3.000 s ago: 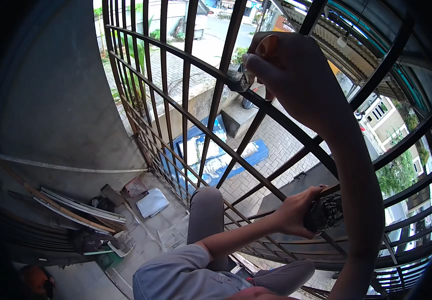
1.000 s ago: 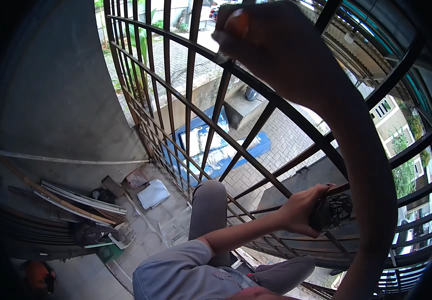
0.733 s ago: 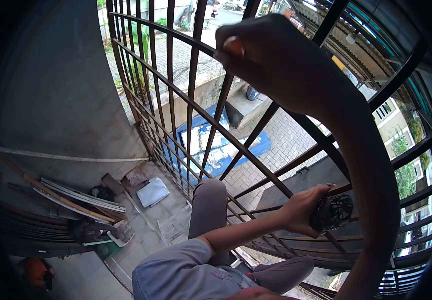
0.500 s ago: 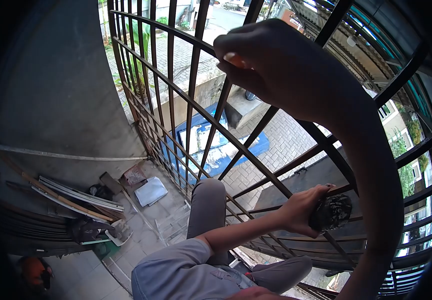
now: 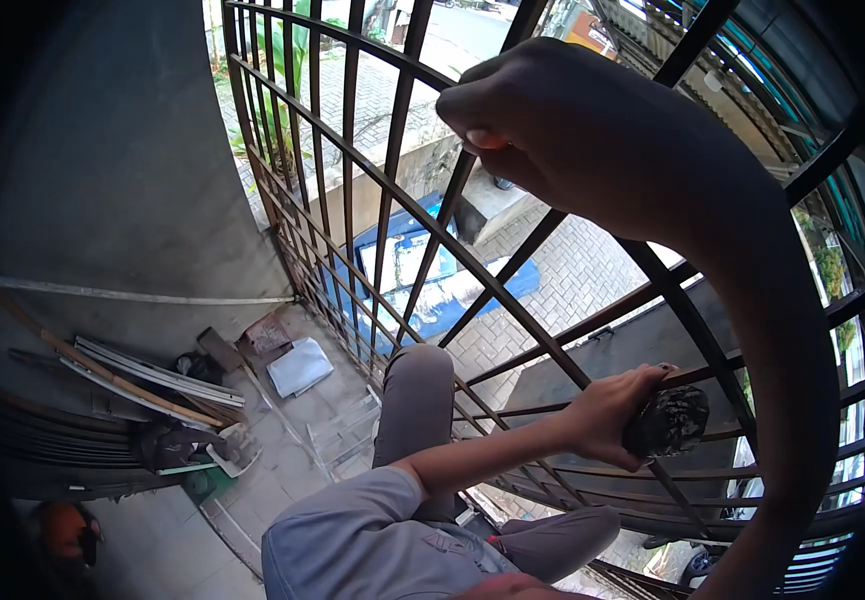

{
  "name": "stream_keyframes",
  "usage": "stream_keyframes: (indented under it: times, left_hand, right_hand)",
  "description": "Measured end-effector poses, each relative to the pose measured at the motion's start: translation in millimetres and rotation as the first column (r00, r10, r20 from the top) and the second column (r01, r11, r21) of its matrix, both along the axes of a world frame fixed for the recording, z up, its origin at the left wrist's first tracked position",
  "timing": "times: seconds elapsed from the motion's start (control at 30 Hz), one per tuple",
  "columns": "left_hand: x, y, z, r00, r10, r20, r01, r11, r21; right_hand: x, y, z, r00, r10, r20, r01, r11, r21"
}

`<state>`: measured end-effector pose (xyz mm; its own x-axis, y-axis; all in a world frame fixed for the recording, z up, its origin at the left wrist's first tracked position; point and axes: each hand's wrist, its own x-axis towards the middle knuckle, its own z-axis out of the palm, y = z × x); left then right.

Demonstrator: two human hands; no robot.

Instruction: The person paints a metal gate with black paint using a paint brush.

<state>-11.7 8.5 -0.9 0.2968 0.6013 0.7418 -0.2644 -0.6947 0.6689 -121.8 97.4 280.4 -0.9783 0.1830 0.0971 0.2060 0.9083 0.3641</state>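
My left hand is wrapped round a dark, round container with glossy black, streaked sides, held beside the lower bars. My right hand is raised at the upper part of a brown metal grille. Its fingers are closed and the thumb is pressed in, close against a slanting bar. Whatever sits between those fingers is hidden by the hand, which is in shadow. My bent knee shows below the grille.
Long strips and boards lean by the grey wall. A white folded sheet and a hammer-like tool lie on the tiled floor. Beyond the bars are a blue-and-white covered object and paving. An orange object sits lower left.
My right hand has shifted slightly right and down beside the bar, fingers still closed. My left hand keeps hold of the dark container. The whole view has tilted a little.
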Motion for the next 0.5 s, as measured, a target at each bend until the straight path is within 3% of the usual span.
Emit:
stream_keyframes:
  times: [0.13,0.2,0.23,0.43,0.5]
  left_hand:
    - [-0.7,-0.8,-0.1,1.0,0.006,-0.006,-0.006,1.0,-0.012]
    - [0.9,0.2,-1.1,0.999,0.029,0.025,-0.03,0.999,0.029]
    - [2.0,1.0,-2.6,0.999,0.034,0.025,-0.034,0.999,0.032]
    - [2.8,-0.1,-3.1,1.0,0.0,-0.009,0.0,1.0,-0.008]
    - [2.9,-0.5,-2.6,1.0,0.0,-0.022,0.0,1.0,-0.016]
  right_hand:
    - [-10.4,-34.5,-0.9,0.98,-0.052,-0.192,0.067,0.995,0.072]
    - [-10.6,-11.6,-19.0,0.966,0.136,-0.22,-0.142,0.99,-0.01]
    - [-0.8,-1.7,-19.8,0.995,-0.095,-0.016,0.095,0.995,-0.028]
    - [22.3,-25.8,-14.7,0.995,-0.1,-0.015,0.099,0.994,-0.046]
    - [25.2,-34.1,-12.7,0.995,-0.077,-0.063,0.08,0.996,0.039]
